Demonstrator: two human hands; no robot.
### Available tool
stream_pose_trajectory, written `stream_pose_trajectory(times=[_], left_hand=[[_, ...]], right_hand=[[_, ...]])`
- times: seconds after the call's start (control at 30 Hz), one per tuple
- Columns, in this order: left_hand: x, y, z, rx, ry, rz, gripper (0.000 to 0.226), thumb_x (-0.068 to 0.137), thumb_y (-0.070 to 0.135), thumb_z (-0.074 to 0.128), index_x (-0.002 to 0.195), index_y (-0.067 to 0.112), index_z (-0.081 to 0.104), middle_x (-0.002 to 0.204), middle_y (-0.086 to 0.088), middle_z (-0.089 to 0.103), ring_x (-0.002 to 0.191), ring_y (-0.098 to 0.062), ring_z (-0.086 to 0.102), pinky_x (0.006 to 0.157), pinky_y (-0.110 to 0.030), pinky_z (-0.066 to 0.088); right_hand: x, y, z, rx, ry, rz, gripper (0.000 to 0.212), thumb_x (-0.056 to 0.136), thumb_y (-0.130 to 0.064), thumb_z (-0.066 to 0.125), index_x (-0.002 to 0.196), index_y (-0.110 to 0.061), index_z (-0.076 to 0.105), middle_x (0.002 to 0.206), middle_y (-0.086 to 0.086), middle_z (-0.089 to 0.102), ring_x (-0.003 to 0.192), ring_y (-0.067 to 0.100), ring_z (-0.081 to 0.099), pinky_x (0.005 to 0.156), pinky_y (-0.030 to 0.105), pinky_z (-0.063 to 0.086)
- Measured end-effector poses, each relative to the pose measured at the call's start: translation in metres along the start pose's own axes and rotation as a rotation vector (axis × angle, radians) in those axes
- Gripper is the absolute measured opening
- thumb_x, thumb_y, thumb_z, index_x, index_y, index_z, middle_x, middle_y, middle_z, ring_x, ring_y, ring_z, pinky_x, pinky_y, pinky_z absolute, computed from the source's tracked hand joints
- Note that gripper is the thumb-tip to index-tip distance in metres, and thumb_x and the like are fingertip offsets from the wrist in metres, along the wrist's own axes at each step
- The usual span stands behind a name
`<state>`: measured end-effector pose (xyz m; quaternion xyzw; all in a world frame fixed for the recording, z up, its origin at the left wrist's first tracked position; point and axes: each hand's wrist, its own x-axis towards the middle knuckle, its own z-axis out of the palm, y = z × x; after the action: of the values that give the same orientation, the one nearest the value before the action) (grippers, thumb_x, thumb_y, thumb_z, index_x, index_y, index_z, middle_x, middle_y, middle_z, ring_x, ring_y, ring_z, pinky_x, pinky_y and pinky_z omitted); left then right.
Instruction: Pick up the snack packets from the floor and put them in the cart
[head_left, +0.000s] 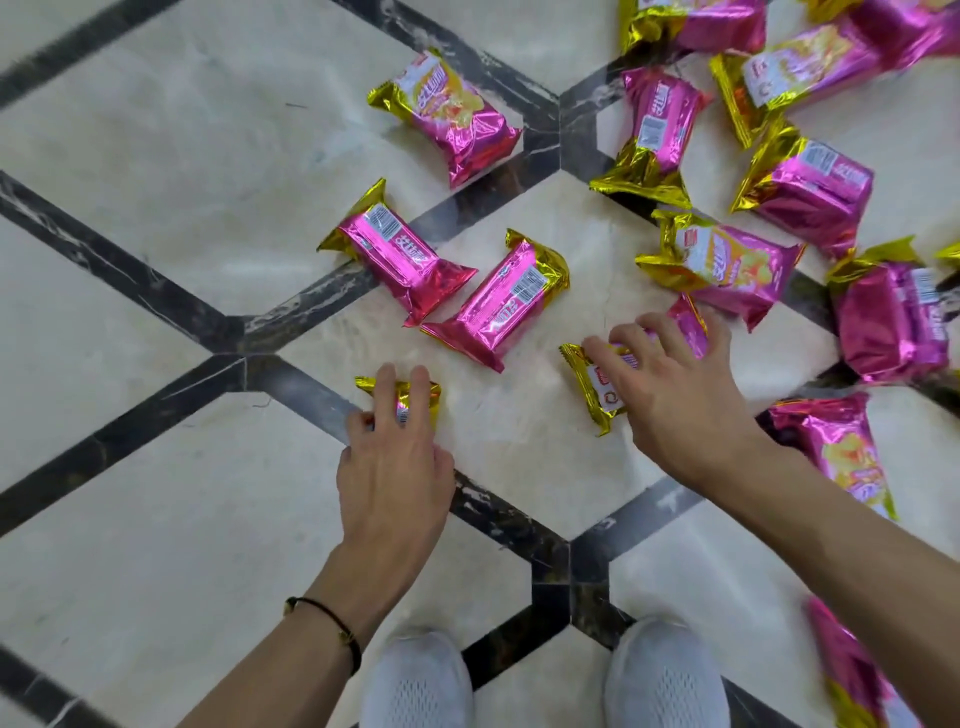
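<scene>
Several pink and gold foil snack packets lie scattered on the marble floor (156, 234). My left hand (395, 467) rests on top of one small packet (402, 400), fingers curled over it; most of that packet is hidden. My right hand (670, 384) lies over another packet (602, 387) whose gold end sticks out to the left. Two packets (400, 254) (501, 304) lie side by side just beyond my hands. No cart is in view.
More packets crowd the upper right (810, 187) and right edge (893, 322), with one near my right forearm (841, 452). My two white shoes (415, 680) stand at the bottom centre. Dark stone strips cross the pale tiles.
</scene>
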<state>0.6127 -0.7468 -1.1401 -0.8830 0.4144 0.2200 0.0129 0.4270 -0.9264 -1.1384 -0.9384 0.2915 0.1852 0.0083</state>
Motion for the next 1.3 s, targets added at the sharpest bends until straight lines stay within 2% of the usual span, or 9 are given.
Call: stream_pose_trajectory(times=[0.1, 0.23, 0.37, 0.57, 0.73, 0.83, 0.93, 1.2, 1.3], left_hand=[[-0.012, 0.004, -0.023, -0.016, -0.016, -0.002, 0.074, 0.084, 0.018, 0.066, 0.149, 0.023, 0.032, 0.156, -0.009, 0.027, 0.107, -0.040, 0.054, 0.059, -0.041, 0.055], [-0.039, 0.010, -0.070, -0.026, -0.018, 0.036, 0.074, 0.086, 0.021, 0.066, 0.151, 0.024, 0.031, 0.157, -0.009, 0.028, 0.107, -0.039, 0.054, 0.062, -0.042, 0.056], [-0.067, 0.018, -0.134, -0.032, -0.014, 0.090, 0.073, 0.086, 0.023, 0.065, 0.151, 0.026, 0.031, 0.157, -0.009, 0.029, 0.104, -0.037, 0.053, 0.064, -0.042, 0.054], [-0.106, 0.041, -0.249, -0.032, -0.032, 0.144, 0.074, 0.085, 0.026, 0.062, 0.152, 0.027, 0.030, 0.157, -0.006, 0.029, 0.110, -0.037, 0.051, 0.066, -0.041, 0.053], [-0.139, 0.068, -0.362, -0.090, 0.017, 0.152, 0.076, 0.082, 0.025, 0.062, 0.151, 0.028, 0.029, 0.153, -0.006, 0.031, 0.106, -0.037, 0.048, 0.072, -0.041, 0.050], [-0.165, 0.084, -0.436, -0.064, 0.055, 0.210, 0.077, 0.081, 0.026, 0.063, 0.150, 0.028, 0.029, 0.152, -0.003, 0.032, 0.102, -0.033, 0.050, 0.070, -0.040, 0.052], [-0.185, 0.097, -0.503, -0.083, 0.084, 0.176, 0.078, 0.080, 0.024, 0.061, 0.152, 0.025, 0.029, 0.153, -0.004, 0.032, 0.105, -0.033, 0.050, 0.074, -0.040, 0.053], [-0.242, 0.138, -0.674, -0.168, 0.233, 0.199, 0.077, 0.083, 0.031, 0.062, 0.152, 0.026, 0.026, 0.155, 0.000, 0.032, 0.112, -0.028, 0.049, 0.078, -0.041, 0.056], [-0.266, 0.162, -0.730, -0.191, 0.306, 0.213, 0.074, 0.081, 0.030, 0.066, 0.148, 0.023, 0.036, 0.154, -0.001, 0.037, 0.111, -0.027, 0.050, 0.082, -0.038, 0.054]], right_hand=[[-0.014, -0.002, -0.026, 0.004, -0.031, 0.063, 0.073, 0.060, -0.013, 0.073, 0.130, -0.016, 0.052, 0.116, 0.009, 0.058, 0.111, 0.038, 0.053, 0.101, 0.072, 0.026], [-0.047, -0.006, -0.070, 0.052, -0.052, 0.111, 0.076, 0.062, -0.028, 0.074, 0.131, -0.014, 0.048, 0.113, 0.011, 0.054, 0.101, 0.037, 0.054, 0.100, 0.072, 0.030], [-0.081, -0.011, -0.134, 0.158, -0.056, 0.113, 0.075, 0.062, -0.029, 0.074, 0.129, -0.012, 0.046, 0.109, 0.012, 0.052, 0.093, 0.038, 0.053, 0.082, 0.055, 0.046], [-0.130, -0.008, -0.247, 0.155, -0.053, 0.200, 0.076, 0.068, -0.041, 0.077, 0.131, -0.013, 0.046, 0.109, 0.008, 0.052, 0.093, 0.034, 0.053, 0.068, 0.043, 0.042], [-0.157, 0.013, -0.359, 0.185, -0.006, 0.282, 0.078, 0.074, -0.043, 0.072, 0.136, -0.008, 0.040, 0.118, 0.012, 0.051, 0.100, 0.037, 0.051, 0.073, 0.047, 0.042], [-0.170, 0.024, -0.432, 0.203, 0.056, 0.352, 0.077, 0.074, -0.042, 0.070, 0.135, -0.007, 0.041, 0.113, 0.011, 0.053, 0.099, 0.038, 0.050, 0.074, 0.050, 0.045], [-0.189, 0.031, -0.498, 0.252, 0.099, 0.407, 0.076, 0.071, -0.042, 0.072, 0.132, -0.007, 0.043, 0.108, 0.013, 0.055, 0.096, 0.038, 0.051, 0.072, 0.049, 0.046], [-0.248, 0.048, -0.660, 0.366, 0.221, 0.510, 0.073, 0.074, -0.045, 0.072, 0.132, -0.009, 0.045, 0.107, 0.009, 0.057, 0.095, 0.036, 0.051, 0.070, 0.049, 0.049], [-0.270, 0.047, -0.719, 0.396, 0.263, 0.525, 0.076, 0.076, -0.053, 0.068, 0.134, -0.010, 0.044, 0.114, 0.007, 0.057, 0.098, 0.035, 0.052, 0.070, 0.048, 0.049]])
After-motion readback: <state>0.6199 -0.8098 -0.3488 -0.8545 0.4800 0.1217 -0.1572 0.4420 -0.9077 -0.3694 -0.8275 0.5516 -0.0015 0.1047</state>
